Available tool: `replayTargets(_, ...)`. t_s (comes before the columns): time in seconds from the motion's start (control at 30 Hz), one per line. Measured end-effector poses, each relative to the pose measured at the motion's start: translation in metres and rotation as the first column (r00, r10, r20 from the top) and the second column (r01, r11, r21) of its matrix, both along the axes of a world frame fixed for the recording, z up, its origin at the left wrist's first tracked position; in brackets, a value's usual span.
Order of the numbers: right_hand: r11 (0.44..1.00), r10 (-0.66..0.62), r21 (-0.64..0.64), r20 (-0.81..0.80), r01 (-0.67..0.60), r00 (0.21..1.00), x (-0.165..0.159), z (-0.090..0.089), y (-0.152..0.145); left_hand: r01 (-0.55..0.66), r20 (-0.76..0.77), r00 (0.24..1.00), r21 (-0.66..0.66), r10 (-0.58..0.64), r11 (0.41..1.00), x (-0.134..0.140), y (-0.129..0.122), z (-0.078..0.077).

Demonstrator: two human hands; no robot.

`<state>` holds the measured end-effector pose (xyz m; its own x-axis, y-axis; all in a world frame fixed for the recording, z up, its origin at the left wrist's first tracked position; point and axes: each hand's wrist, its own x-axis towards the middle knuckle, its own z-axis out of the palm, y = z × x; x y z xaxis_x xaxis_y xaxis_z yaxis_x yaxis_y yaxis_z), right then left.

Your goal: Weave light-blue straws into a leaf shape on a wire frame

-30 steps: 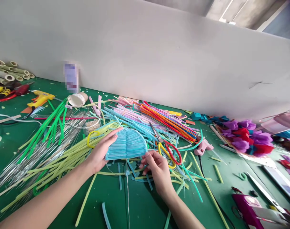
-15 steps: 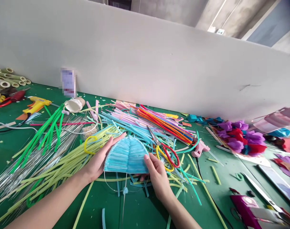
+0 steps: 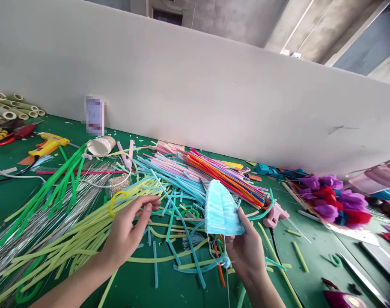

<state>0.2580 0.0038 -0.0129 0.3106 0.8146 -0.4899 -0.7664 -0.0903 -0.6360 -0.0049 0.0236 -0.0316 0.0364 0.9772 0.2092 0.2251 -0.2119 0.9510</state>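
Note:
My right hand (image 3: pixel 248 250) grips a light-blue fuzzy dome-shaped pipe-cleaner piece (image 3: pixel 222 209) at its lower right edge, thumb in front. The piece stands upright and is turned partly sideways. Below it hang thin wires with a small blue knot (image 3: pixel 226 261). To the left, my left hand (image 3: pixel 127 231) holds nothing; its fingers are bent and the thumb is apart from them. It hovers over yellow-green pipe cleaners (image 3: pixel 85 231). Loose blue pipe cleaners (image 3: pixel 188 231) lie between the two hands. The scissors are almost wholly hidden behind the dome piece.
Bundled orange and red pipe cleaners (image 3: pixel 227 179) lie behind. At left are a yellow glue gun (image 3: pixel 49 144), green strips (image 3: pixel 58 184) and thin metal wires (image 3: pixel 43 231). A pink glue gun (image 3: pixel 275 213) and purple-red fabric flowers (image 3: pixel 336 196) lie at right. A pale panel (image 3: pixel 188 85) borders the table.
My left hand has let go of the blue dome piece and drawn back left. My right hand has moved it to the right and turned it, uncovering the loose blue pipe cleaners.

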Motion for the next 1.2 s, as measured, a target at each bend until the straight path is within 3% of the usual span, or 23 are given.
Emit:
replayTargets(0.1, 1.0, 0.012, -0.025, -0.055, -0.014, 0.998, 0.004, -0.001, 0.002, 0.112, -0.252, 0.966, 0.222, -0.054, 0.969, -0.001, 0.002, -0.008)
replayTargets(0.17, 1.0, 0.011, -0.005, -0.047, -0.012, 0.999, 0.006, -0.002, 0.002, 0.21, -0.383, 0.92, 0.299, -0.085, 0.931, -0.002, 0.003, -0.012)
replayTargets(0.27, 0.999, 0.009, 0.031, -0.043, -0.008, 0.999, 0.01, -0.007, 0.002, 0.323, -0.539, 0.835, 0.319, -0.11, 0.891, -0.003, 0.002, -0.016)
replayTargets(0.43, 0.982, 0.139, 0.14, -0.108, -0.123, 0.984, 0.017, -0.012, 0.002, 0.431, -0.703, 0.7, 0.278, -0.124, 0.858, -0.003, 0.0, -0.021)
replayTargets(0.67, 0.996, 0.073, 0.053, -0.086, -0.068, 0.994, 0.014, -0.01, 0.004, 0.49, -0.793, 0.596, 0.232, -0.129, 0.84, -0.004, 0.005, -0.026)
replayTargets(0.93, 0.999, 0.031, 0.019, -0.023, -0.031, 0.999, 0.003, -0.007, 0.005, 0.446, -0.772, 0.628, 0.249, -0.102, 0.86, 0.002, 0.009, -0.03)
replayTargets(1.2, 0.996, 0.062, 0.062, -0.013, -0.061, 0.998, -0.001, -0.007, 0.005, 0.39, -0.795, 0.605, 0.264, -0.03, 0.882, 0.004, 0.015, -0.041)
